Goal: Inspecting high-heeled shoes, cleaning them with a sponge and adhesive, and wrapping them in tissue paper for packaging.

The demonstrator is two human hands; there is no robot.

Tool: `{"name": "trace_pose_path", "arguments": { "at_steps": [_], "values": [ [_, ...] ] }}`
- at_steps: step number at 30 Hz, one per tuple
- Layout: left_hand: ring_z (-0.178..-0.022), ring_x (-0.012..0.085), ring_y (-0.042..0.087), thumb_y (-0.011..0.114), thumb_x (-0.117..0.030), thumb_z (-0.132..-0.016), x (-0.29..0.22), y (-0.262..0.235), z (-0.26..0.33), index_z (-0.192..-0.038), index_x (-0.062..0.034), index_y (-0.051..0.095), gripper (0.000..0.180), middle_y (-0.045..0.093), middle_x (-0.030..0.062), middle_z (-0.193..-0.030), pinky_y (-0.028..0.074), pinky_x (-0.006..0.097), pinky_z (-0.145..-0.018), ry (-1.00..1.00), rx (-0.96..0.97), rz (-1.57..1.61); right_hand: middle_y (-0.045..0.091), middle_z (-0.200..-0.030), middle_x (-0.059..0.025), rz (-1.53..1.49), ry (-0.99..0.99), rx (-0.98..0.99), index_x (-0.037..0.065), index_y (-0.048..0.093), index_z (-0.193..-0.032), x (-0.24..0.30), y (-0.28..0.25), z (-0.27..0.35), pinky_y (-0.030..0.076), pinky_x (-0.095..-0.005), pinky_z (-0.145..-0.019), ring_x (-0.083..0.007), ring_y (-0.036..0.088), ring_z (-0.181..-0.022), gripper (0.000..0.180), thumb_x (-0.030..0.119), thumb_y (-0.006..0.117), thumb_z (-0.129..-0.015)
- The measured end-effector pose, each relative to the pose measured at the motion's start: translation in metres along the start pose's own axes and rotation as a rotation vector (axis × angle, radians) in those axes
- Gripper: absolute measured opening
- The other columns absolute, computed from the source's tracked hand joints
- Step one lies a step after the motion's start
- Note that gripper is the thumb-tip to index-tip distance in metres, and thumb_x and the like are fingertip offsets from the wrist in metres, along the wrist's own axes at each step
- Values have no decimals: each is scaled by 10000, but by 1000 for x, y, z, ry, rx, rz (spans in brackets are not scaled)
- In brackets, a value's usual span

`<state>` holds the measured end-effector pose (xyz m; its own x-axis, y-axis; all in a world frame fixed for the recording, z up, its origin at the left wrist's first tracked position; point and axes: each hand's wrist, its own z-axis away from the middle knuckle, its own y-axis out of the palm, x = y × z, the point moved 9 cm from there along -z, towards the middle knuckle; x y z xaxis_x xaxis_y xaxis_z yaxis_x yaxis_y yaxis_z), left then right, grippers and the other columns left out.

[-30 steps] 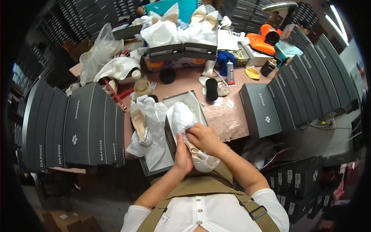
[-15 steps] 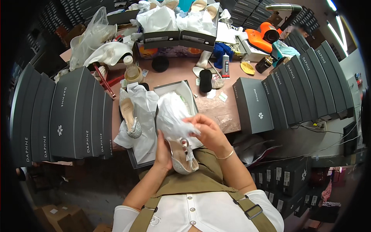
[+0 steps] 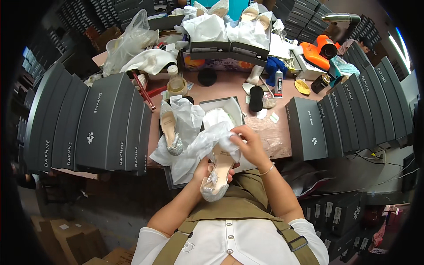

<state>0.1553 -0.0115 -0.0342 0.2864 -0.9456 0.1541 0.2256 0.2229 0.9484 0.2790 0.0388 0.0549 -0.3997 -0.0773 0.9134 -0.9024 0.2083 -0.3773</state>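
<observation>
A silvery glitter shoe [image 3: 222,167] with a beige insole rests in my left hand [image 3: 202,169], whose fingers wrap around it from beneath. White tissue paper [image 3: 211,136] covers its front end, and my right hand [image 3: 250,145] pinches that paper. The heel end points toward me, with clear wrapping at the strap. Its mate, another glitter shoe [image 3: 168,125], lies on tissue at the left side of the open shoebox [image 3: 175,183]. Behind my hands, white paper lines a grey box part [image 3: 239,115].
Stacks of dark grey shoeboxes stand at left [image 3: 99,128] and right [image 3: 304,128]. Farther back are a glue tube [image 3: 278,85], a black brush-like pad [image 3: 255,99], a bottle [image 3: 176,84], an orange heat tool [image 3: 316,55] and open boxes of shoes [image 3: 210,46].
The tissue has been drawn back off the held shoe, baring more insole. My left hand has shifted under the shoe, and my right hand has lifted slightly. The view has swung left.
</observation>
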Motion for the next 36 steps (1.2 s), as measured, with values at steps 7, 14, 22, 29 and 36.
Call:
{"name": "trace_pose_path", "arguments": {
  "at_steps": [7,14,22,29,36],
  "values": [
    [-802,287,609,156,-751,-854,17,10,20,-1381,-64,353,887,506,249,-1224,564,393,-657,-136,113,-192,627,-935,-139,432,-217,-268,38,651,-973,-20,-29,-54,480,-344,-778,-274,611,-859,162,74,568,-839],
    [-798,243,613,146,-735,-870,-21,29,20,-1352,-58,392,867,543,193,-1192,563,373,-674,226,-25,-474,631,-902,-217,762,-25,245,-4,588,-936,-146,77,-23,511,-445,-694,-400,619,-790,186,114,478,-843],
    [-1113,260,545,180,-752,-862,-46,27,18,-1385,-40,333,897,500,172,-1284,447,408,-954,516,-118,-517,528,-1205,-218,50,-266,324,48,588,-1165,66,59,46,210,-520,-1091,-365,440,-1210,310,187,503,-900],
    [-1313,225,366,194,-708,-888,-25,40,31,-1444,-59,233,856,340,105,-1445,321,372,-1081,606,-182,-689,467,-870,-208,368,-407,171,-82,537,-977,41,107,-5,172,-587,-1057,-394,456,-911,468,366,406,-951],
    [-1258,229,425,295,-712,-874,-33,37,40,-1441,-71,221,859,386,103,-1400,375,364,-1038,666,-225,-689,501,-917,-180,579,-473,254,-73,521,-1084,35,131,2,304,-517,-950,-380,473,-919,473,370,460,-930]
  ]
}}
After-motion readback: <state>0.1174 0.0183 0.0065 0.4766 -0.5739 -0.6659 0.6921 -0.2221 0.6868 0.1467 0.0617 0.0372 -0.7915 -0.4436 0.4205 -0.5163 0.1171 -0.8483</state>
